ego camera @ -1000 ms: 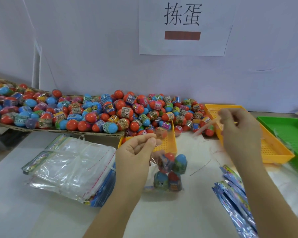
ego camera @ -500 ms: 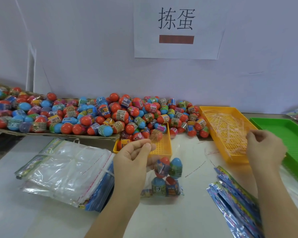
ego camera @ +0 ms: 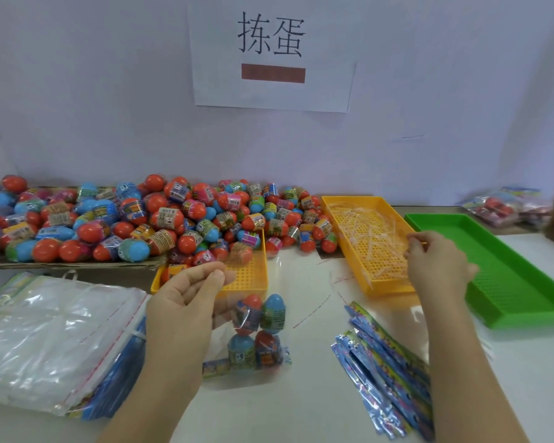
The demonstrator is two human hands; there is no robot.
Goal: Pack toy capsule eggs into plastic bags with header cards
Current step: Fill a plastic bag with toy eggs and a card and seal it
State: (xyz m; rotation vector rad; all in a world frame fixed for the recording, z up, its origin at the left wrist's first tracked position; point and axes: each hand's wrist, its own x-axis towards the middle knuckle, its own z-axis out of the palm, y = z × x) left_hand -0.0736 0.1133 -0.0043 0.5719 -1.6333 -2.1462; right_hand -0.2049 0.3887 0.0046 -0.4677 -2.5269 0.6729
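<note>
L hand (ego camera: 186, 302) pinches bag (ego camera: 256, 337), R hand (ego camera: 438, 266) strip (ego camera: 423, 243)

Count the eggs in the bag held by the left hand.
4 in the bag: red egg upper left, blue egg upper right, blue egg lower left, red egg lower right. Others behind could be hidden.

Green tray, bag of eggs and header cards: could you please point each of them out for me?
Green tray (ego camera: 509, 279): head view, on its bare perforated floor.
Bag of eggs (ego camera: 257, 334): head view, mid-bag, among the four eggs inside.
Header cards (ego camera: 387, 372): head view, on the middle of the blue pile.
</note>
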